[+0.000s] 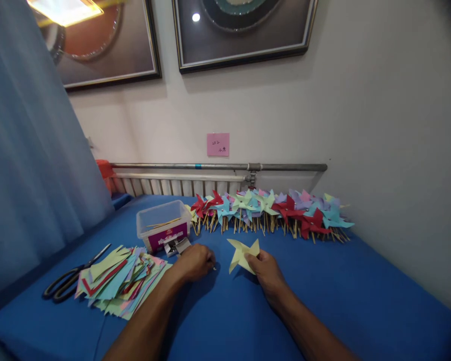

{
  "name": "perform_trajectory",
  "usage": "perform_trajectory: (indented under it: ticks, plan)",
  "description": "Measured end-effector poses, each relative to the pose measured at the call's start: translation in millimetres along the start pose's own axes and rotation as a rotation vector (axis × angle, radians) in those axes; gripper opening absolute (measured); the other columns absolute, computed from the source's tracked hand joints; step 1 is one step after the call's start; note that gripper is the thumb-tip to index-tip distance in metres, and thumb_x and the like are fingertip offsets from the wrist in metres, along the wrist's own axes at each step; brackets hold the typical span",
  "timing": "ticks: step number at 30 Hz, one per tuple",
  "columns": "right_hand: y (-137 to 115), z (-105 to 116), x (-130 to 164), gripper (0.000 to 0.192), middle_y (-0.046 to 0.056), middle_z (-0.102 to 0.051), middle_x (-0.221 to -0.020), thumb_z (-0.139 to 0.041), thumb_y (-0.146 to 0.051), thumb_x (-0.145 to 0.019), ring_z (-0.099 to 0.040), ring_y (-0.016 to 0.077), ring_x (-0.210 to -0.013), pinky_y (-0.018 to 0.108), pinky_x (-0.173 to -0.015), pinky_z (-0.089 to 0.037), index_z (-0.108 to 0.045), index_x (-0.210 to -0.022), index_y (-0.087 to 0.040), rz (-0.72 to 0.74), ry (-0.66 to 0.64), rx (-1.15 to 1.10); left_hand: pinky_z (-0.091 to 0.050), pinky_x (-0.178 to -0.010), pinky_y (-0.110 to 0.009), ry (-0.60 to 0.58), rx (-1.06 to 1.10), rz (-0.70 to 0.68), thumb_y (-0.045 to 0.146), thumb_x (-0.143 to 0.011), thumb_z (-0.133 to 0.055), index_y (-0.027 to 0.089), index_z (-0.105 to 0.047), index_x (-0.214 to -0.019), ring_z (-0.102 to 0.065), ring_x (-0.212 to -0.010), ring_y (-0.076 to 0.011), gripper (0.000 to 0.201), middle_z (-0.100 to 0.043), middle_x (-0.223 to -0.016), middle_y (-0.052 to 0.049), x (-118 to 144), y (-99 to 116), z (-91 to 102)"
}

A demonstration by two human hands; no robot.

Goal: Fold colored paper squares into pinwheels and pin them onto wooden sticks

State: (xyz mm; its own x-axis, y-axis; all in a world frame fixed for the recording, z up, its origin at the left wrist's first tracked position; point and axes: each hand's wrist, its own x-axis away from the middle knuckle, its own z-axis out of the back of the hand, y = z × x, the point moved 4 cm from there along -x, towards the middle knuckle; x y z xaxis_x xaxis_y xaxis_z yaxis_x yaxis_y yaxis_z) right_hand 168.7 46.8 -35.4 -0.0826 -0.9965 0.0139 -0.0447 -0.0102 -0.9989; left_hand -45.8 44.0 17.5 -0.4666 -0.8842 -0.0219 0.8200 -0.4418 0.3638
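Note:
My right hand [267, 275] pinches one side of a pale yellow paper pinwheel [240, 254], its folded blades facing up above the blue cloth. No stick shows on it. My left hand [198, 261] is closed, knuckles up, just left of the pinwheel. A tiny shiny bit shows at its fingertips, too small to name. Close behind that hand stands a small opened cardboard box [177, 246]. A clear plastic tub [145, 220] with a purple label holds a few thin wooden sticks [165, 223].
Finished pinwheels on sticks [265, 208] lie in a long row at the back. Cut paper sheets [124, 281] are piled at left, beside black-handled scissors [73, 278]. Behind the blue-covered table [334, 291] run a metal pipe [285, 167] and a radiator. A blue curtain [33, 135] hangs left.

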Motion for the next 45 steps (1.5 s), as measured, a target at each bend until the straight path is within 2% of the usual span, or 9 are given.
perform_trajectory:
  ticks: [10, 16, 21, 25, 35, 37, 39, 43, 45]
  plan:
    - [-1.9, -2.2, 2.2, 0.041, 0.007, -0.077, -0.076, -0.07, -0.045, -0.067, -0.067, 0.0219, -0.063, 0.028, -0.054, -0.047, -0.074, -0.092, -0.013, 0.0, -0.021, -0.019, -0.045, -0.079, -0.03, -0.01, -0.059, -0.087, 0.013, -0.075, -0.056, 0.024, -0.08, -0.087, -0.068, -0.09, -0.0235, 0.029, -0.078, -0.094, -0.006, -1.3, 4.5, -6.2]
    - [-1.8, -3.1, 2.2, 0.041, 0.006, -0.076, -0.072, -0.07, -0.046, -0.067, -0.068, 0.0239, -0.066, 0.03, -0.058, -0.05, -0.074, -0.092, -0.014, 0.003, -0.03, -0.035, -0.046, -0.081, -0.029, 0.019, -0.044, -0.041, 0.022, -0.078, -0.062, 0.024, -0.079, -0.08, -0.066, -0.087, -0.0227, 0.017, -0.076, -0.085, -0.007, -1.3, 4.3, -8.4]
    - [1.6, -3.2, -0.8, 0.042, 0.008, -0.077, -0.075, -0.07, -0.046, -0.067, -0.069, 0.0238, -0.066, 0.029, -0.056, -0.049, -0.074, -0.093, -0.013, 0.009, -0.023, -0.028, -0.047, -0.081, -0.031, 0.0, -0.16, -0.049, 0.019, -0.08, -0.059, 0.022, -0.077, -0.089, -0.067, -0.09, -0.0241, 0.021, -0.075, -0.097, -0.009, -1.1, 14.7, -8.4]
    - [5.8, -1.1, -4.1, 0.042, 0.009, -0.078, -0.08, -0.071, -0.046, -0.067, -0.068, 0.0233, -0.066, 0.029, -0.057, -0.05, -0.074, -0.093, -0.013, 0.014, -0.003, 0.002, -0.047, -0.078, -0.033, -0.002, -0.224, -0.031, 0.015, -0.085, -0.052, 0.018, -0.074, -0.09, -0.068, -0.09, -0.0253, 0.023, -0.073, -0.098, -0.012, -2.1, 21.5, -9.1]
    - [8.5, 1.1, -7.7, 0.046, 0.008, -0.077, -0.074, -0.069, -0.049, -0.067, -0.069, 0.0255, -0.068, 0.031, -0.058, -0.052, -0.074, -0.095, -0.013, 0.014, -0.034, 0.012, -0.045, -0.079, -0.034, 0.03, -0.155, 0.052, 0.016, -0.085, -0.052, 0.017, -0.07, -0.088, -0.067, -0.092, -0.0264, 0.019, -0.073, -0.099, -0.013, -0.5, 18.7, -7.3]
    - [5.7, 0.9, -5.8, 0.045, 0.008, -0.076, -0.074, -0.07, -0.049, -0.066, -0.069, 0.0251, -0.067, 0.031, -0.058, -0.051, -0.073, -0.094, -0.014, 0.002, -0.018, 0.011, -0.044, -0.078, -0.033, 0.076, -0.086, 0.033, 0.016, -0.083, -0.053, 0.017, -0.069, -0.086, -0.066, -0.09, -0.0247, 0.017, -0.072, -0.096, -0.012, -0.9, 18.8, -5.7]
    - [1.2, 0.2, -2.6, 0.043, 0.007, -0.076, -0.073, -0.07, -0.048, -0.065, -0.068, 0.0248, -0.067, 0.031, -0.057, -0.051, -0.073, -0.091, -0.014, 0.0, -0.001, 0.015, -0.042, -0.075, -0.03, 0.156, 0.098, 0.029, 0.017, -0.082, -0.054, 0.017, -0.068, -0.083, -0.063, -0.084, -0.0211, 0.014, -0.071, -0.089, -0.008, -3.3, 17.5, -4.9]
    - [-9.9, -1.6, 5.7, 0.039, 0.006, -0.074, -0.071, -0.07, -0.047, -0.068, -0.067, 0.0238, -0.067, 0.03, -0.057, -0.05, -0.073, -0.091, -0.015, 0.037, 0.028, -0.002, -0.039, -0.062, -0.025, 0.296, 0.747, 0.141, 0.028, -0.079, -0.058, 0.017, -0.064, -0.078, -0.054, -0.065, -0.0145, 0.012, -0.062, -0.068, -0.001, -11.6, 13.1, -13.7]
    - [-14.2, -3.2, 9.3, 0.04, 0.006, -0.074, -0.072, -0.071, -0.046, -0.069, -0.067, 0.0236, -0.068, 0.03, -0.059, -0.051, -0.072, -0.095, -0.015, 0.052, 0.026, -0.048, -0.04, -0.062, -0.025, 0.347, 1.003, 0.173, 0.031, -0.074, -0.062, 0.016, -0.064, -0.076, -0.053, -0.064, -0.0136, 0.014, -0.062, -0.069, -0.002, -14.7, 15.9, -21.3]
